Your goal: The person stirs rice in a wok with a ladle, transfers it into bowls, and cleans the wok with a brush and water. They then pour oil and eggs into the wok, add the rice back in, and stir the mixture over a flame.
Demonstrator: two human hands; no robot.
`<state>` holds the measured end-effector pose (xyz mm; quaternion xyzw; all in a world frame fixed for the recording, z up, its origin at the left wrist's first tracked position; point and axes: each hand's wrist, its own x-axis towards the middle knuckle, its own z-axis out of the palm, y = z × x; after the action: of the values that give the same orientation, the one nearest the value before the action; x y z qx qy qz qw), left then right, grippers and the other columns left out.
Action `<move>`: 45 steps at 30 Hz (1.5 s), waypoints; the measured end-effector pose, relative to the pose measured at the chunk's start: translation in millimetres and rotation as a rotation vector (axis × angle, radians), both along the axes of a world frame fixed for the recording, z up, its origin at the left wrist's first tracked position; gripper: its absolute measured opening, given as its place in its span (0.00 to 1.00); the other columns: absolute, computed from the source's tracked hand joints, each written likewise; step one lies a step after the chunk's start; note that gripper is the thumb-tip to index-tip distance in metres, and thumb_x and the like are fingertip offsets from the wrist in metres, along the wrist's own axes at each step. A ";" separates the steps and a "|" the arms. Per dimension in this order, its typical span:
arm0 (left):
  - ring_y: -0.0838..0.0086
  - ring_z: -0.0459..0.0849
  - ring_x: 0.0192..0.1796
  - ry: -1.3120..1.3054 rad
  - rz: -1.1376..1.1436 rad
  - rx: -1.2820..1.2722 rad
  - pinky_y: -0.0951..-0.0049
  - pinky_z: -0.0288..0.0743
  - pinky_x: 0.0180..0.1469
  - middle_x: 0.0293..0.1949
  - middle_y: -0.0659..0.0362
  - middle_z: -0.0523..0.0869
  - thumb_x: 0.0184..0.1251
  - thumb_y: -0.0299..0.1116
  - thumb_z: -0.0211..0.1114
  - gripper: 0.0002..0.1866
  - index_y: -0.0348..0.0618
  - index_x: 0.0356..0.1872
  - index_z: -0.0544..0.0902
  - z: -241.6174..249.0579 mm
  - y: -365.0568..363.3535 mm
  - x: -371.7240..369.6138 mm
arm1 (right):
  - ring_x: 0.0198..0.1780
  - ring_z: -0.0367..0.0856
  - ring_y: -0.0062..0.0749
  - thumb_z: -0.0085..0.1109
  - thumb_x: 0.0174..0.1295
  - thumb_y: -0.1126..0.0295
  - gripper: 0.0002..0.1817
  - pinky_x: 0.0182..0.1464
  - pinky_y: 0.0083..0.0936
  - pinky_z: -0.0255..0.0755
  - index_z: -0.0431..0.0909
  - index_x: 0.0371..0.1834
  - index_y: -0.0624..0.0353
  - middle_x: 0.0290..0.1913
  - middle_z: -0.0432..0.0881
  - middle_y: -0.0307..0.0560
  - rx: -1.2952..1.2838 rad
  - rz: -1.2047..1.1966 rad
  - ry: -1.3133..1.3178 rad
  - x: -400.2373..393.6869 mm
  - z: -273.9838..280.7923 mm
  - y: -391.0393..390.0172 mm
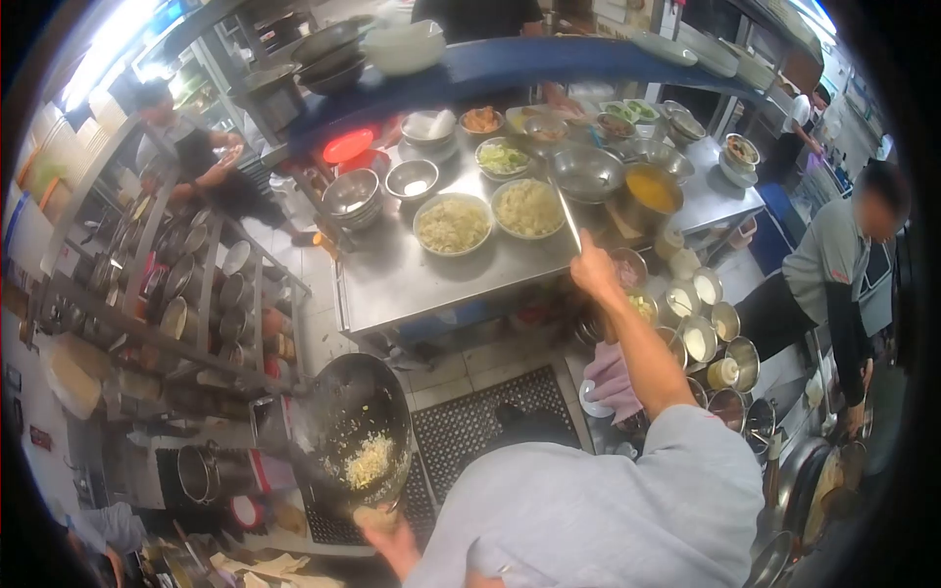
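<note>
Low in the view, my left hand (389,541) is closed round the near handle of a dark wok (338,412), with a beige cloth (372,517) at the grip. The wok is tilted, and a mound of yellow-white chopped food (371,461) lies in its lower part, with bits scattered up the wall. My right hand (594,268) reaches far forward over the steel counter, its fingers wrapped round a long-handled metal utensil (566,211). The utensil's far end overlaps a wide steel bowl (585,169), so its head is unclear. Beside that bowl stands a pot of orange liquid (652,188).
Two bowls of pale shredded food (452,224) sit on the steel counter (382,289). Several containers of white sauce (698,341) stand to the right. A co-worker (833,265) bends at far right; another person (191,167) stands at left by a dish rack (181,284). A black perforated mat (480,416) covers the floor.
</note>
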<state>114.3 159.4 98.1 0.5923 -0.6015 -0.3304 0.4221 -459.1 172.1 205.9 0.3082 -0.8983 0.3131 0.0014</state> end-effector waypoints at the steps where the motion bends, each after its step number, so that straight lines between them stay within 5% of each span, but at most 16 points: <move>1: 0.70 0.79 0.44 0.092 0.037 0.027 0.71 0.79 0.48 0.46 0.56 0.79 0.66 0.20 0.55 0.11 0.37 0.48 0.72 -18.2 1.3 11.5 | 0.34 0.81 0.66 0.47 0.55 0.72 0.30 0.40 0.53 0.72 0.62 0.64 0.67 0.33 0.80 0.74 -0.038 0.009 0.005 1.6 -0.4 -3.8; 5: 0.65 0.80 0.45 1.260 0.212 0.462 0.65 0.78 0.50 0.49 0.54 0.79 0.67 0.23 0.56 0.11 0.38 0.49 0.72 56.0 -18.3 -25.9 | 0.22 0.79 0.41 0.49 0.55 0.72 0.31 0.28 0.38 0.74 0.63 0.66 0.61 0.24 0.80 0.56 -0.313 0.123 -0.375 27.8 25.4 -37.2; 7: 0.58 0.81 0.46 1.299 0.185 0.457 0.56 0.77 0.50 0.45 0.51 0.81 0.73 0.37 0.48 0.14 0.38 0.49 0.73 7.7 -77.4 -8.8 | 0.14 0.64 0.18 0.51 0.57 0.74 0.27 0.14 0.22 0.60 0.66 0.64 0.59 0.19 0.67 0.33 -0.371 0.308 -0.715 45.9 27.8 -73.6; 10: 0.61 0.80 0.40 1.592 0.208 0.313 0.59 0.79 0.45 0.38 0.53 0.79 0.72 0.37 0.49 0.13 0.40 0.47 0.74 -41.3 -110.8 8.0 | 0.12 0.62 0.16 0.51 0.60 0.74 0.21 0.12 0.18 0.56 0.69 0.58 0.60 0.16 0.67 0.33 -0.317 0.575 -0.779 115.6 38.0 -105.6; 14: 0.60 0.81 0.39 1.513 0.324 0.283 0.60 0.78 0.48 0.43 0.47 0.81 0.67 0.35 0.46 0.19 0.38 0.56 0.69 11.5 -52.9 -20.2 | 0.10 0.62 0.14 0.51 0.58 0.75 0.32 0.12 0.16 0.56 0.63 0.70 0.57 0.17 0.68 0.33 -0.064 0.712 -0.914 189.1 56.3 -112.5; 20: 0.60 0.82 0.39 1.287 0.214 0.288 0.60 0.79 0.45 0.36 0.48 0.80 0.60 0.27 0.52 0.19 0.30 0.52 0.69 12.3 -53.1 -12.0 | 0.38 0.81 0.66 0.51 0.58 0.69 0.35 0.42 0.48 0.73 0.56 0.70 0.62 0.35 0.80 0.75 0.164 1.017 -0.344 263.5 67.0 -154.0; 22: 0.60 0.82 0.38 1.116 0.284 0.215 0.58 0.80 0.44 0.37 0.49 0.79 0.58 0.24 0.51 0.23 0.40 0.58 0.66 28.0 -35.4 -41.1 | 0.40 0.82 0.63 0.52 0.56 0.70 0.38 0.45 0.49 0.74 0.52 0.72 0.61 0.38 0.80 0.76 0.322 1.085 -0.162 304.9 15.4 -189.4; 26: 0.64 0.82 0.38 1.126 0.344 0.180 0.61 0.80 0.43 0.36 0.53 0.79 0.60 0.26 0.53 0.21 0.46 0.56 0.69 1.3 -84.8 -43.7 | 0.18 0.65 0.20 0.54 0.58 0.75 0.28 0.18 0.21 0.60 0.64 0.63 0.66 0.24 0.71 0.38 0.362 1.181 -1.362 376.5 12.2 -187.9; 28: 0.66 0.81 0.35 1.236 0.343 0.352 0.65 0.80 0.41 0.33 0.54 0.79 0.62 0.26 0.56 0.11 0.42 0.46 0.72 -42.8 -129.3 3.7 | 0.15 0.61 0.14 0.55 0.60 0.77 0.17 0.15 0.16 0.54 0.67 0.53 0.63 0.22 0.67 0.33 0.327 1.044 -1.727 377.6 14.1 -170.3; 30: 0.67 0.81 0.39 1.532 -0.224 0.331 0.66 0.79 0.42 0.34 0.55 0.79 0.67 0.31 0.52 0.05 0.43 0.38 0.74 -106.7 -161.4 70.0 | 0.15 0.61 0.13 0.50 0.65 0.76 0.09 0.13 0.14 0.54 0.68 0.47 0.61 0.22 0.64 0.31 0.229 0.804 -2.280 350.3 -16.9 -154.9; 31: 0.63 0.80 0.41 1.346 0.102 0.418 0.61 0.78 0.44 0.35 0.54 0.79 0.69 0.33 0.44 0.11 0.42 0.33 0.75 -104.0 -159.3 67.6 | 0.14 0.60 0.13 0.48 0.65 0.76 0.07 0.12 0.14 0.54 0.68 0.45 0.61 0.22 0.64 0.32 0.168 0.714 -2.429 323.2 -13.1 -141.1; 34: 0.55 0.78 0.45 1.753 -0.008 0.652 0.57 0.82 0.42 0.43 0.46 0.76 0.69 0.34 0.41 0.15 0.36 0.37 0.74 -139.1 -141.6 78.5 | 0.12 0.59 0.12 0.44 0.65 0.78 0.10 0.10 0.12 0.55 0.67 0.49 0.60 0.21 0.63 0.32 -0.139 0.617 -2.624 238.0 9.8 -89.8; 35: 0.54 0.77 0.43 1.277 0.304 0.672 0.63 0.82 0.37 0.43 0.44 0.75 0.69 0.31 0.42 0.13 0.33 0.41 0.74 -136.2 -133.0 68.6 | 0.12 0.60 0.12 0.45 0.64 0.77 0.12 0.10 0.13 0.56 0.67 0.51 0.59 0.21 0.63 0.32 -0.287 0.581 -2.419 214.8 23.0 -66.4; 37: 0.64 0.80 0.33 0.565 -0.106 0.520 0.73 0.79 0.33 0.35 0.51 0.79 0.66 0.23 0.49 0.08 0.35 0.42 0.75 -175.6 -110.7 84.2 | 0.13 0.63 0.15 0.48 0.62 0.76 0.19 0.11 0.17 0.59 0.66 0.58 0.58 0.21 0.67 0.35 -0.352 0.567 -1.817 181.1 54.4 -29.9; 42: 0.74 0.80 0.28 0.195 -0.240 0.471 0.74 0.76 0.31 0.29 0.58 0.81 0.61 0.21 0.62 0.10 0.35 0.43 0.75 -68.6 -79.5 40.2 | 0.27 0.80 0.59 0.48 0.55 0.74 0.38 0.36 0.48 0.74 0.52 0.73 0.61 0.31 0.81 0.68 -0.113 0.239 -0.065 120.4 15.2 -36.6; 45: 0.74 0.80 0.29 0.204 -0.186 0.490 0.73 0.76 0.32 0.30 0.58 0.82 0.59 0.21 0.63 0.11 0.34 0.43 0.75 -54.3 -75.2 26.9 | 0.36 0.79 0.67 0.46 0.55 0.75 0.35 0.42 0.53 0.71 0.58 0.71 0.62 0.33 0.80 0.70 0.082 0.222 0.036 81.2 1.6 -62.2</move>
<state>141.2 84.1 43.8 0.5828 -0.5099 -0.5612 0.2922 -377.9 109.9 207.5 0.4113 -0.8704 0.2688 -0.0297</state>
